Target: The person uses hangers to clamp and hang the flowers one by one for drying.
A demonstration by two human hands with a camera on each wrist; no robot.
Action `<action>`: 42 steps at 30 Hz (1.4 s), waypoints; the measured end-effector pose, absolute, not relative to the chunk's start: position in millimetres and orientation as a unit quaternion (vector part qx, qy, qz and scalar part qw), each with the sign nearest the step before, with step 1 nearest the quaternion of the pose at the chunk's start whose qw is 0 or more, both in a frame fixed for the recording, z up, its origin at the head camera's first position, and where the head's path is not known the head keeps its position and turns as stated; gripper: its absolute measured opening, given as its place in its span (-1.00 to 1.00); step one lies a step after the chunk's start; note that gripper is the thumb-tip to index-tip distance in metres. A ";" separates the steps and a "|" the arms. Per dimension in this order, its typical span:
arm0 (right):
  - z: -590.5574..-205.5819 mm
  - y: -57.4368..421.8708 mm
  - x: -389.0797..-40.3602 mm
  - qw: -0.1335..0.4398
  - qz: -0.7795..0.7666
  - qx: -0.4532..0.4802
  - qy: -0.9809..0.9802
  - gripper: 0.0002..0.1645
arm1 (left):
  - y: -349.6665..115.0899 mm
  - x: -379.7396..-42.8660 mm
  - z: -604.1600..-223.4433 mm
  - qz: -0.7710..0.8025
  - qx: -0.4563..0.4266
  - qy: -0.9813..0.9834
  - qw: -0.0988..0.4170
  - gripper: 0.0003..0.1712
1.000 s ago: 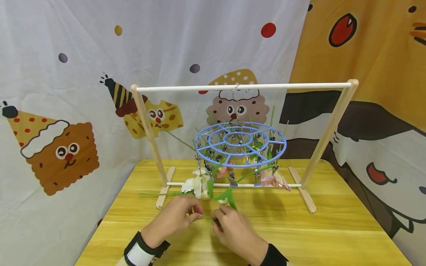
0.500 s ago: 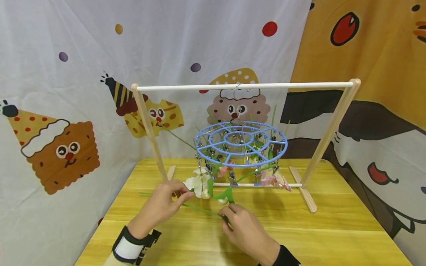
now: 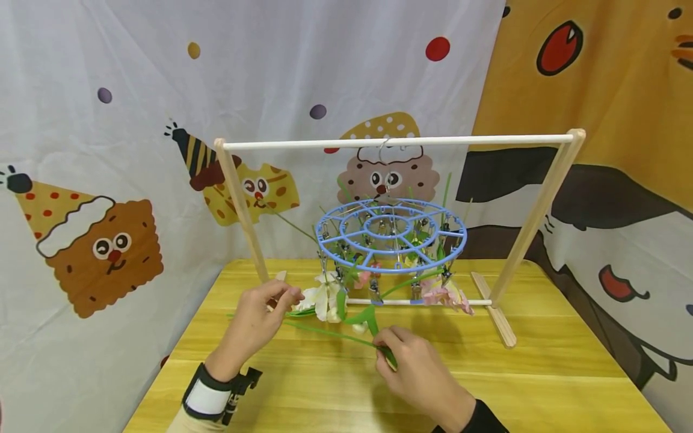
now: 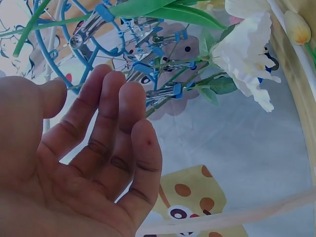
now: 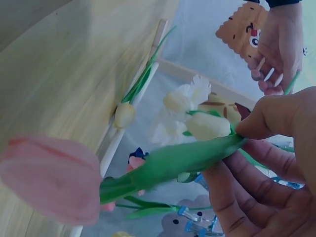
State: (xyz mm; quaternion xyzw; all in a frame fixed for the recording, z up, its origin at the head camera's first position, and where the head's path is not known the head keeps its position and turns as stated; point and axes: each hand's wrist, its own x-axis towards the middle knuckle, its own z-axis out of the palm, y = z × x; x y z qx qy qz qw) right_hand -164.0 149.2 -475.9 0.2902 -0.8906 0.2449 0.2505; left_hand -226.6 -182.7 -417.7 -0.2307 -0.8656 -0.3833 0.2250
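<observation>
My right hand (image 3: 419, 370) pinches an artificial pink tulip (image 5: 52, 180) by its green stem, between thumb and fingers. In the right wrist view its green leaf (image 5: 182, 160) runs from the bloom to the fingertips. The long stem (image 3: 330, 332) points left over the table in the head view, where the bloom is hidden behind the hand. My left hand (image 3: 254, 322) is raised left of the white flower (image 3: 325, 300), and its palm holds nothing in the left wrist view. Above and beyond both hands hangs a round blue clip hanger (image 3: 391, 270) with metal clips (image 4: 94, 29).
The hanger hooks onto the white bar (image 3: 303, 144) of a wooden stand (image 3: 533, 222). Several flowers hang from its clips, among them a pink one (image 3: 446, 294). A pale tulip (image 5: 124, 114) lies near the stand's foot. A printed curtain (image 3: 119, 54) backs the wooden table (image 3: 314, 385).
My left hand has let go of the stem and moved left and up. My right hand has drawn right with the tulip, and more of its stem shows.
</observation>
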 end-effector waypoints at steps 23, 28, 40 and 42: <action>-469.2 176.0 -173.1 0.332 0.305 0.330 -0.829 -0.57 | -130.1 -211.5 -431.2 -0.412 -0.336 -0.815 0.230 -0.89; -467.3 178.9 -176.2 0.353 0.329 0.351 -0.802 -0.57 | -109.1 -204.1 -433.8 -0.425 -0.371 -0.797 0.217 -0.92; -465.2 183.9 -180.3 0.375 0.377 0.377 -0.758 -0.63 | -57.2 -189.1 -426.2 -0.404 -0.406 -0.790 0.218 -0.62; -466.1 184.9 -180.6 0.375 0.380 0.370 -0.760 -0.66 | -50.0 -187.1 -424.3 -0.406 -0.404 -0.794 0.205 -0.56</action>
